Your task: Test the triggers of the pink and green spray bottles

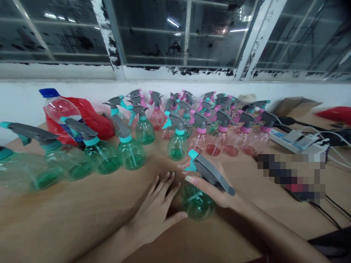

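My right hand (216, 186) is wrapped round the neck of a green spray bottle (199, 204) with a grey and turquoise trigger head. The bottle is close to the table top; whether its base touches cannot be made out. My left hand (160, 204) lies flat on the table just left of that bottle, fingers spread, holding nothing. Beyond my hands stands another green spray bottle (177, 146), beside a row of pink spray bottles (214, 144). More green spray bottles (131, 155) form a line running off to the left.
A wooden table (109, 212) carries everything. At the back left are a large capped bottle (59, 109) and a red plastic bag (95, 122). On the right lie a white power strip (298, 140), cables and a partly blurred-out dark object (287, 179). Windows rise behind the white wall.
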The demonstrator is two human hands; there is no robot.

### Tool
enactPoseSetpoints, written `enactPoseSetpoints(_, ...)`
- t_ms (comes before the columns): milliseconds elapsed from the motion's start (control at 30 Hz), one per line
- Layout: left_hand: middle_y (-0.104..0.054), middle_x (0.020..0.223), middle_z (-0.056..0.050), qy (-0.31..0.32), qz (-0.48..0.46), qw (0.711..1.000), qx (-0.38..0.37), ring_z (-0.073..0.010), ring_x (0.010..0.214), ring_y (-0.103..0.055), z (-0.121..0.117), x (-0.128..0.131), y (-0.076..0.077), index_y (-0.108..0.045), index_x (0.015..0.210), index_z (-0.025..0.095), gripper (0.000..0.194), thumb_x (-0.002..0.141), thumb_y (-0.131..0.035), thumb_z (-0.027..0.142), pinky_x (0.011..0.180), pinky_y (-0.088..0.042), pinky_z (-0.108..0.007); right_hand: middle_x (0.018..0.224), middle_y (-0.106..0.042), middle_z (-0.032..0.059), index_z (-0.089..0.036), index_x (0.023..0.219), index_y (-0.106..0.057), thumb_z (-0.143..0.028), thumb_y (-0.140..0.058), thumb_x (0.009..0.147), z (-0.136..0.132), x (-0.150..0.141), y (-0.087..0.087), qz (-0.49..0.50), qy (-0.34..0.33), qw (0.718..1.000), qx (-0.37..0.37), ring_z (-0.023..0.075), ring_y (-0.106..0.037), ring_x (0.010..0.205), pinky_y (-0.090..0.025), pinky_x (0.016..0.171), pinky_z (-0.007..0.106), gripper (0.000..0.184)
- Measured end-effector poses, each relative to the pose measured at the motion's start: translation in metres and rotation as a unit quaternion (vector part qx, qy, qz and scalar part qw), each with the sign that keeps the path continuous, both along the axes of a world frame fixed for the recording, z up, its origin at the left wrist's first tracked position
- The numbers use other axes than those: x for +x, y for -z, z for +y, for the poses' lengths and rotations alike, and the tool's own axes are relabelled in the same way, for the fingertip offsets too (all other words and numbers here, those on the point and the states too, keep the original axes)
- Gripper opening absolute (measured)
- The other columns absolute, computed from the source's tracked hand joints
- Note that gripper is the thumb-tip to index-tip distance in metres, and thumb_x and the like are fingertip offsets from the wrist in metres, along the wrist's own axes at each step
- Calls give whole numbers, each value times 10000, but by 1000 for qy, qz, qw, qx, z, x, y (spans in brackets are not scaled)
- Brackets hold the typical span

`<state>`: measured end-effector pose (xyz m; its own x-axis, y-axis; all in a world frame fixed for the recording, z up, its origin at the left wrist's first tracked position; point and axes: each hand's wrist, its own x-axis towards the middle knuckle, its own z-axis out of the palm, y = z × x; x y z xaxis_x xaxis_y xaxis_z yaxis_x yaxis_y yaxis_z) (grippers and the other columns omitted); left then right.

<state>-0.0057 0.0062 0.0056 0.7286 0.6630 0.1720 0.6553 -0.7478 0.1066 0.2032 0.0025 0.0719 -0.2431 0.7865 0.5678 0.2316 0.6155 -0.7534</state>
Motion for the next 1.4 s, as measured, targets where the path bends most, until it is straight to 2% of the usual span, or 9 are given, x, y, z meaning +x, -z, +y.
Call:
enactPoseSetpoints(100, -309, 1478, -152, -5, 2, 1000, 3, -341, 1371, -201, 0, -1, 2, -344, 1416, 145, 704, 915, -390, 637, 1066, -264, -541, 1032, -685, 7, -301, 1111, -589, -268, -641, 820, -1, 1, 2, 10, -3, 1000, 16, 193, -666, 917, -541, 791, 334, 297)
enactPoseSetpoints(267, -328, 1469, -151, -1, 4, 1000, 6, -333, 1372, -199, 0, 0, 2, -341, 1413, 135, 706, 916, -396, 633, 1077, -256, -528, 1055, -686, 30, -276, 1123, -605, -281, -630, 821, 0, 2, 3, -5, -5, 1000, -5, 227, -631, 1033, -519, 861, 376, 303)
enactPoseSetpoints(400, -332, 1467, -150, 0, -3, 1000, 5, -332, 1368, -215, 0, 1, 0, -334, 1415, 137, 703, 916, -403, 628, 1075, -263, -526, 1059, -682, 25, -304, 1149, -582, -279, -623, 828, -1, 3, 3, -6, -8, 1000, -1, 218, -654, 955, -537, 814, 380, 325)
enactPoseSetpoints(533, -332, 1470, -136, 1, 1, 1000, 1, -327, 1364, -234, 0, 1, -1, -320, 1424, 158, 699, 914, -404, 630, 1074, -261, -529, 1028, -689, 31, -290, 1128, -597, -295, -623, 825, -1, 3, 3, -7, -5, 1000, -5, 238, -651, 970, -533, 822, 401, 305)
enactPoseSetpoints(767, -319, 1470, -165, -2, 13, 1000, -13, -343, 1366, -218, -1, 2, -3, -360, 1403, 110, 716, 917, -388, 635, 1076, -254, -540, 1035, -685, 33, -287, 1127, -597, -279, -630, 817, -1, 3, 3, 5, -16, 1000, -24, 229, -646, 979, -529, 840, 389, 312)
enactPoseSetpoints(967, -312, 1470, -175, -3, 9, 1000, -7, -357, 1362, -217, -1, 1, -2, -391, 1387, 113, 700, 918, -392, 632, 1062, -272, -551, 1041, -681, 36, -270, 1120, -607, -295, -625, 821, -1, 2, 2, 13, -27, 999, -32, 207, -662, 904, -538, 830, 382, 301)
enactPoseSetpoints(1267, -337, 1463, -158, -2, -8, 1000, -6, -336, 1365, -223, -1, 0, -1, -387, 1388, 122, 699, 914, -397, 635, 1074, -260, -532, 1049, -681, 29, -286, 1128, -592, -289, -622, 824, -2, 1, 1, 2, -19, 1000, -15, 216, -656, 958, -547, 809, 374, 305)
enactPoseSetpoints(1400, -337, 1467, -144, 0, -10, 1000, 4, -330, 1364, -234, -1, 0, 1, -347, 1415, 161, 689, 914, -403, 631, 1071, -261, -532, 981, -688, 26, -298, 1084, -593, -344, -624, 823, -2, 1, -1, 9, -6, 1000, -5, 212, -672, 849, -557, 738, 361, 267)
